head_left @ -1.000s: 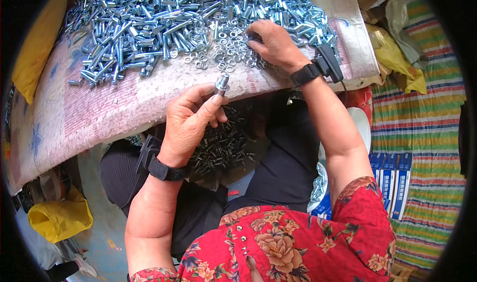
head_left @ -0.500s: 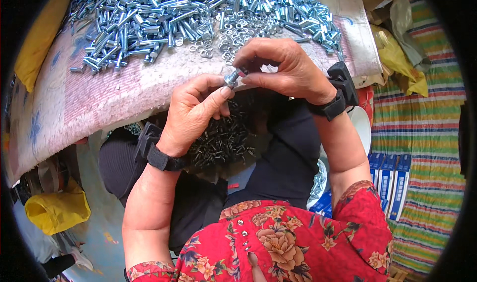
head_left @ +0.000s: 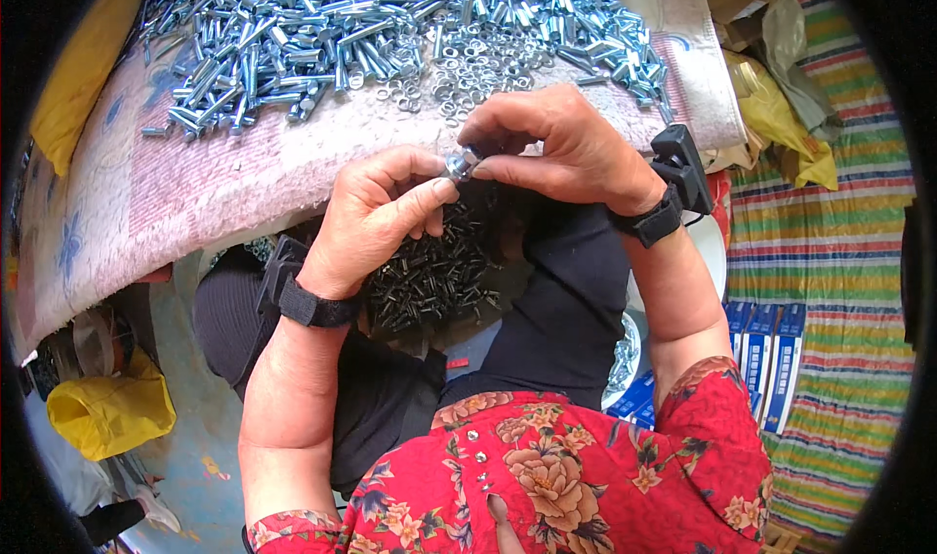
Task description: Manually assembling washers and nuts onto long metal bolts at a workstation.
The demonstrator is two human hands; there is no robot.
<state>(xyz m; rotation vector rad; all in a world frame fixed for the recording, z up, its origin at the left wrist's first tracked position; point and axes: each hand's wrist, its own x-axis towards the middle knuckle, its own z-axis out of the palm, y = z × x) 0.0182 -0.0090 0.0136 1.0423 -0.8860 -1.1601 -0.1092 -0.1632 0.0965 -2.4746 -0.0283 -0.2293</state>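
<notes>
Flat blue-and-white boxes (head_left: 766, 359) in a row, right, on striped mat (head_left: 830, 261)

surface: pink patterned cloth (head_left: 195, 178) | on it: heap of silvery bolts (head_left: 322, 27) | beside: loose washers (head_left: 478, 66), probably

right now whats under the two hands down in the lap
Under the left hand and right hand, which pinch a small bolt, a dark heap of assembled bolts lies in the lap. The hands cover the heap's upper part, and what it rests in cannot be seen.
</notes>
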